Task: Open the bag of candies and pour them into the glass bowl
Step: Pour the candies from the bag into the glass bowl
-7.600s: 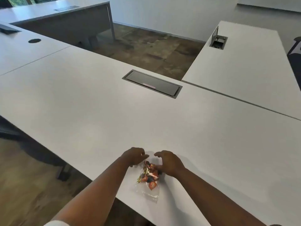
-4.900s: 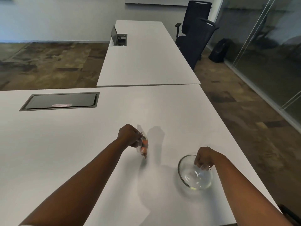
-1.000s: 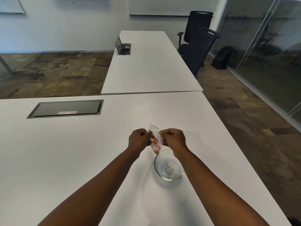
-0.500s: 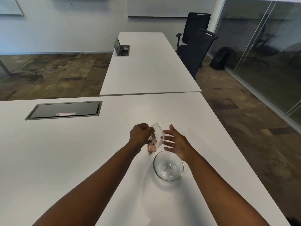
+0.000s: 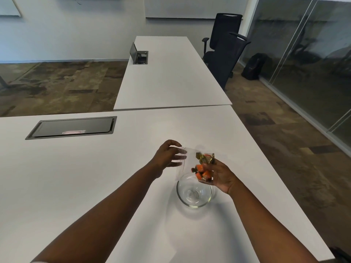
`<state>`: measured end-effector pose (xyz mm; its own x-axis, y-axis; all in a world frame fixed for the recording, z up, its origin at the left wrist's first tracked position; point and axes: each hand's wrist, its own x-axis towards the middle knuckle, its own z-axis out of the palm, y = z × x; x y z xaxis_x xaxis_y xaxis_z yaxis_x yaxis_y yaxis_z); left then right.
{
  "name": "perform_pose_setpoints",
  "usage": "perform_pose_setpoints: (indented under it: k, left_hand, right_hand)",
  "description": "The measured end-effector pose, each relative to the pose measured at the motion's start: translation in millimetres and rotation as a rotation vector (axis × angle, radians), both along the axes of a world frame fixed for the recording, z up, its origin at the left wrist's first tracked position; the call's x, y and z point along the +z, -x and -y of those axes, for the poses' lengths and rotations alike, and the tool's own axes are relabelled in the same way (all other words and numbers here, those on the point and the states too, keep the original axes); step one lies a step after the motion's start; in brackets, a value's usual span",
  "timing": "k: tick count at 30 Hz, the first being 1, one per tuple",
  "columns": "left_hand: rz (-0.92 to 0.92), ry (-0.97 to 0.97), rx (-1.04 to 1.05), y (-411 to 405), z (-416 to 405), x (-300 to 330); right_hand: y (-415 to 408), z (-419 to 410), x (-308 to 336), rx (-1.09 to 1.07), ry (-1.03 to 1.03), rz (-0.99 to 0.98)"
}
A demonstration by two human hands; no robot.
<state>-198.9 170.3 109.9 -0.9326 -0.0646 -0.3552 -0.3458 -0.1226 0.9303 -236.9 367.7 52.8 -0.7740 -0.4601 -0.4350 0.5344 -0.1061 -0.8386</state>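
A clear plastic bag of candies (image 5: 197, 164) hangs tilted just above the far rim of the glass bowl (image 5: 194, 190). Orange and gold wrapped candies (image 5: 202, 168) are bunched at the bag's right end. My right hand (image 5: 220, 175) grips that end from the right. My left hand (image 5: 168, 155) holds the bag's clear left end, with its fingers spread along the plastic. The bowl stands on the white table (image 5: 95, 177) and looks empty.
A black cable hatch (image 5: 73, 127) is set into the table at the far left. A second white table (image 5: 169, 73) adjoins beyond. Black office chairs (image 5: 224, 52) and a glass wall (image 5: 303, 63) stand to the right. The table's right edge runs close to the bowl.
My right hand, open half a second ago, has closed on the bag's candy end. The bag has swung from hanging upright to lying tilted over the bowl.
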Motion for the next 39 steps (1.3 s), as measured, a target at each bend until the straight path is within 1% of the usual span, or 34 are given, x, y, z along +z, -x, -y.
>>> perform_pose_setpoints:
  k: [2, 3, 5, 7, 8, 10, 13, 18, 26, 39]
  left_hand:
    - [0.039, 0.055, -0.058, -1, -1, -3]
    - [0.047, 0.121, -0.084, -1, -2, -6]
    - [0.009, 0.377, -0.106, -2, -3, -17]
    - [-0.066, 0.644, -0.083, -5, -4, -27]
    - [-0.094, 0.707, -0.08, -7, -6, -30]
    - [-0.117, 0.769, -0.1, -8, -7, -34]
    - [-0.084, 0.885, -0.164, -10, -9, -38]
    - [-0.03, 0.953, -0.158, -17, -12, -50]
    - [0.02, 0.97, -0.167, -21, -11, -55]
    - [0.071, 0.952, -0.171, -20, -10, -57]
  right_hand:
    - [1, -6, -2, 0.033, -0.076, -0.021]
    - [0, -8, -2, 0.046, -0.129, -0.041]
    - [0, -9, 0, 0.05, -0.232, -0.094]
    - [-1, -8, 3, 0.049, -0.292, -0.138]
    - [-2, -7, 4, 0.052, -0.32, -0.157]
    - [-3, -7, 6, 0.063, -0.363, -0.198]
    - [-4, -8, 8, 0.095, -0.415, -0.276]
    - [-3, -8, 10, 0.156, -0.529, -0.351]
    - [-3, -6, 11, 0.229, -0.592, -0.381]
    - [2, -6, 14, 0.256, -0.646, -0.441]
